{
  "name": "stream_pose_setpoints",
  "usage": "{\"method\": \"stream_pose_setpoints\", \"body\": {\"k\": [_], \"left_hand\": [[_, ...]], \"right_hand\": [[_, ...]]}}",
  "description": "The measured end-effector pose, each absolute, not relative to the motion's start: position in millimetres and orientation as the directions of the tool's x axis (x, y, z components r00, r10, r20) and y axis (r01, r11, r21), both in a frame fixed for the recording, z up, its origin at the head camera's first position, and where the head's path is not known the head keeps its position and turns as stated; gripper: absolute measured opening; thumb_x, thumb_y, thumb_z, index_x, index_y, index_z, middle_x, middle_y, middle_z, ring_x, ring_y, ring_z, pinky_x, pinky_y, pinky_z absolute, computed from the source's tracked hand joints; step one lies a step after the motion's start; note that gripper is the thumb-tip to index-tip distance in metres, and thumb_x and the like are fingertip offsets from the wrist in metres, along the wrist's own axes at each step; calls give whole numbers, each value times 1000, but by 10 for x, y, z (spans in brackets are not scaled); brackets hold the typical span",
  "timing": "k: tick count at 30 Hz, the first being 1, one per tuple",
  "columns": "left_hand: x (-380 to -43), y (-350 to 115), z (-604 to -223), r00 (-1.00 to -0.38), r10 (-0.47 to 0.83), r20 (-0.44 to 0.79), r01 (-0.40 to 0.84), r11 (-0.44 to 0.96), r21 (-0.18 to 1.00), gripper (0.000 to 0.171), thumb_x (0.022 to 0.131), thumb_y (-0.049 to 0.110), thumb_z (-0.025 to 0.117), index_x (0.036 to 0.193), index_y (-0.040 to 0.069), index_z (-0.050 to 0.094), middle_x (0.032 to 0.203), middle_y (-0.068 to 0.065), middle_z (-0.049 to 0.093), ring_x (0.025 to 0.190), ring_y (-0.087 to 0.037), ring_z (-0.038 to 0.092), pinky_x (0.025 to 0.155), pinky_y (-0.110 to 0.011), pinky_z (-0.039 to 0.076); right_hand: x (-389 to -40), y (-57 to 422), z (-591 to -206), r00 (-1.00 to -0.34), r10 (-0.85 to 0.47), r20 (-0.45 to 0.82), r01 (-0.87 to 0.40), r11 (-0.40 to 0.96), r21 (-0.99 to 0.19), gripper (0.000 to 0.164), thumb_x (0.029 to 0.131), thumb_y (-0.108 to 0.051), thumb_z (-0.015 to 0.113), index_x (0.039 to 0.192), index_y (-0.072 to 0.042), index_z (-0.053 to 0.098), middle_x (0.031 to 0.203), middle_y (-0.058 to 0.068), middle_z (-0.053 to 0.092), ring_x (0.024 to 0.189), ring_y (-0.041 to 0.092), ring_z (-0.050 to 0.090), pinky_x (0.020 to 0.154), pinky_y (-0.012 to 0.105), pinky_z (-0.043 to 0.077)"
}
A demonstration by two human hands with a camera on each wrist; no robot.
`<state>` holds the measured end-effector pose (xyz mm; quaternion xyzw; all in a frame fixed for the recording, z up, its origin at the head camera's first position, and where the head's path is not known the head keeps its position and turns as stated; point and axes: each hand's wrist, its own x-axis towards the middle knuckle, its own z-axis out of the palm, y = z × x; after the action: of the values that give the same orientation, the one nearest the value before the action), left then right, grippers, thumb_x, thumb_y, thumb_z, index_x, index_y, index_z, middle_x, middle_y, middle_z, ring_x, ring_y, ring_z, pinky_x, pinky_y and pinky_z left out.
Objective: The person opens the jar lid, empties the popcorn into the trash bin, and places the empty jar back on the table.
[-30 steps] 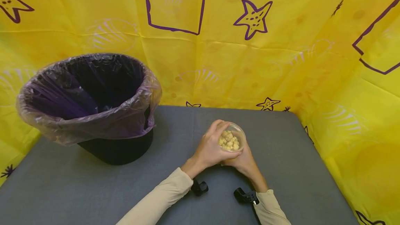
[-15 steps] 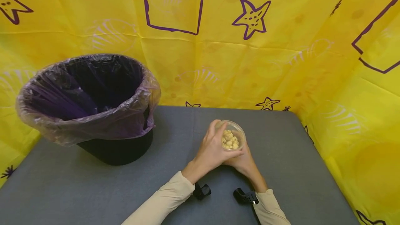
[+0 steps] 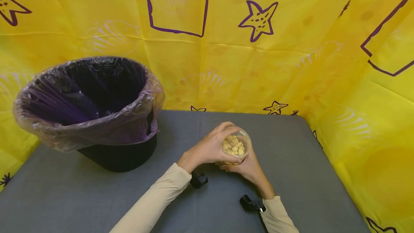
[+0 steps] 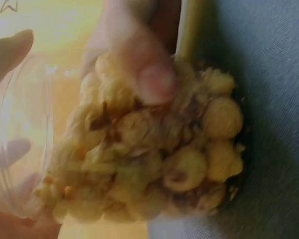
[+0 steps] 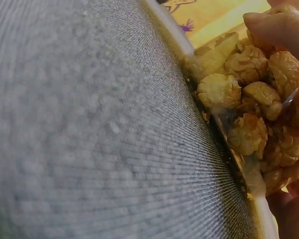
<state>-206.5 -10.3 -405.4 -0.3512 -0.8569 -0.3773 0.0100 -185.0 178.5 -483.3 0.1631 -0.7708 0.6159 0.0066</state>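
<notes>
A clear plastic jar (image 3: pixel 247 140) filled partly with popcorn (image 3: pixel 233 145) is held over the table by both hands. My left hand (image 3: pixel 210 147) grips it around the upper part, thumb on the near side and fingers across the far side of the rim. Lower down, my right hand (image 3: pixel 248 168) holds the jar's body. In the left wrist view a thumb (image 4: pixel 157 82) presses the wall in front of the popcorn (image 4: pixel 129 144). The right wrist view shows the caramel-coloured popcorn (image 5: pixel 249 97) through the wall near the base. Whether a lid covers the rim, I cannot tell.
A black bin (image 3: pixel 121 157) with a translucent purple bag (image 3: pixel 106 132) over its rim stands at the left of the grey table (image 3: pixel 284 146). Behind and to the right hangs a yellow cloth (image 3: pixel 226 64) with purple starfish drawings. Each wrist carries a black camera mount.
My left hand and wrist first shifted slightly right, then swung left around the jar. The jar has moved slightly left, while my right hand still supports it. The bin has stayed put.
</notes>
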Motion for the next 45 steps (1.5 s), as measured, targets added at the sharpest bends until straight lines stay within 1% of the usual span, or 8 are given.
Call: {"method": "stream_pose_setpoints", "body": {"k": [6, 12, 15, 19, 23, 31, 38, 45], "left_hand": [[-1978, -24, -4161, -781, 477, 403, 619, 502, 604, 81, 69, 45, 88, 139, 17, 57, 146, -9, 45, 132, -25, 48, 103, -44, 49], [-1818, 108, -4219, -822, 315, 475, 563, 576, 592, 77, 70, 48, 86, 135, 13, 61, 146, -16, 46, 130, -33, 50, 97, -50, 52], [-1763, 168, -4219, -835, 262, 484, 530, 618, 580, 78, 72, 51, 84, 135, 11, 61, 146, -17, 45, 129, -35, 51, 95, -51, 53], [-1751, 164, -4169, -853, 282, 439, 507, 645, 571, 83, 72, 54, 83, 139, 11, 57, 148, -19, 42, 131, -36, 49, 94, -51, 54], [-1810, 47, -4068, -870, 379, 315, 490, 610, 623, 89, 71, 54, 84, 144, 14, 52, 152, -16, 36, 133, -35, 48, 99, -49, 51], [-2035, -184, -4040, -795, 567, 215, 533, 483, 695, 96, 70, 44, 89, 150, 19, 44, 156, -9, 33, 136, -29, 47, 109, -47, 44], [-2099, -169, -4118, -807, 558, 193, 487, 444, 752, 114, 66, 44, 91, 157, 17, 29, 158, -4, 35, 144, -24, 38, 115, -48, 37], [-2021, -92, -4168, -843, 480, 243, 481, 472, 739, 110, 68, 46, 89, 157, 18, 30, 155, -4, 37, 136, -26, 47, 108, -48, 44]], "right_hand": [[-1842, 1773, -4818, -957, -218, 193, -240, 211, -948, 106, 56, -7, 96, 143, -17, 36, 147, 4, 41, 128, 21, 45, 105, 23, 39], [-1831, 1776, -4819, -961, -193, 196, -247, 293, -923, 105, 58, -6, 93, 145, -7, 34, 147, 13, 42, 131, 26, 42, 110, 45, 35], [-1836, 1779, -4819, -959, -192, 211, -261, 297, -918, 106, 59, -4, 92, 146, -2, 32, 147, 16, 42, 133, 30, 42, 111, 49, 34], [-1840, 1781, -4825, -957, -197, 212, -263, 286, -921, 107, 60, -4, 92, 147, -2, 30, 148, 16, 41, 134, 29, 42, 111, 42, 36], [-1840, 1780, -4832, -961, -207, 186, -237, 261, -936, 107, 60, -8, 94, 146, -9, 30, 148, 9, 39, 130, 23, 43, 108, 33, 38], [-1850, 1760, -4840, -949, -229, 217, -267, 217, -939, 114, 57, -11, 97, 148, -20, 30, 145, 2, 42, 128, 20, 46, 106, 22, 39], [-1833, 1756, -4833, -953, -223, 205, -252, 205, -946, 116, 56, -9, 97, 149, -10, 28, 149, 4, 40, 130, 20, 43, 105, 17, 37], [-1835, 1766, -4818, -957, -206, 202, -248, 229, -941, 111, 57, -8, 96, 145, -7, 30, 152, 10, 36, 131, 21, 40, 105, 18, 35]]}}
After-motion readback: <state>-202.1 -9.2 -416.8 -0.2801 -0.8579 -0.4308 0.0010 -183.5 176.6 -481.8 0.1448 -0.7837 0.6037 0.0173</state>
